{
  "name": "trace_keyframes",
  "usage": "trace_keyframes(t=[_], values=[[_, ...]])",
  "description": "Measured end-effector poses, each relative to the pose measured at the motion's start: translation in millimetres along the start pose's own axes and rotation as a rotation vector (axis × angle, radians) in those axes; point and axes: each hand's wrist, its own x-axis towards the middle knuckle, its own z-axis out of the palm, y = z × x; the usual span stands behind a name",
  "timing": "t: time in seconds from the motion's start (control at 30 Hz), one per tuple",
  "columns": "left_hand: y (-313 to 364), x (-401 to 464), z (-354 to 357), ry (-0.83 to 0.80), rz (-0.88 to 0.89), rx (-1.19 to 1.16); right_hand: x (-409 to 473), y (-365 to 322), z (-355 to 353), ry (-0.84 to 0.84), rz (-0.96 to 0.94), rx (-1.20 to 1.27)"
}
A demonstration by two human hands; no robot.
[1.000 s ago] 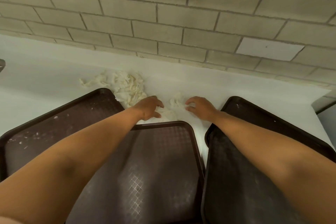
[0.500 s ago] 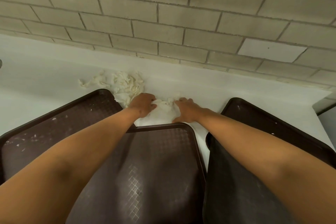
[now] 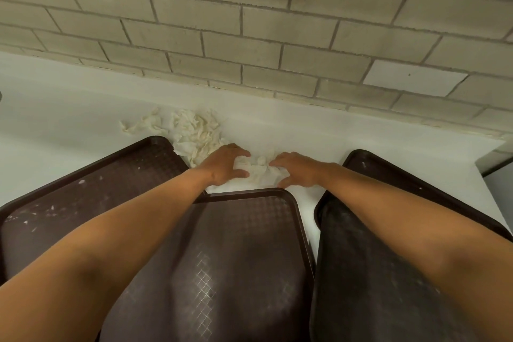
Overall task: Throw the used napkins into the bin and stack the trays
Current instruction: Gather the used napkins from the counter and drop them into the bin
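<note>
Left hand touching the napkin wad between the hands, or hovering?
Touching. The head view shows the left hand with its fingers and thumb curled against the napkin wad, no gap visible.

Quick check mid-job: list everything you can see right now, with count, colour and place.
Trays: three, dark brown; left tray, middle tray overlapping its edge, right tray apart.
Napkin wad: one, white, on the counter between both hands.
Napkin pile: one loose heap, off-white, behind the left tray.
Counter: one, white.
Brick wall: one, beige, behind the counter.
Left hand: fingers curled on the wad.
Right hand: fingers curled on the wad.
</note>
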Motion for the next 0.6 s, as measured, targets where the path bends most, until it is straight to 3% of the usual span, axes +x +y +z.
trace_keyframes(t=[0.17,0.43,0.53,0.6], values=[[6,4,7,-0.074,-0.002,0.060,-1,-13,9,0.159,0.028,0.027],[2,2,1,0.066,-0.057,-0.018,0,-4,22,0.407,0.130,0.146],[0,0,-4,0.124,-0.106,-0.091,0,1,23,0.519,0.175,0.304],[-1,-2,-6,0.137,-0.110,-0.094,-3,-3,21,0.492,0.177,0.321]])
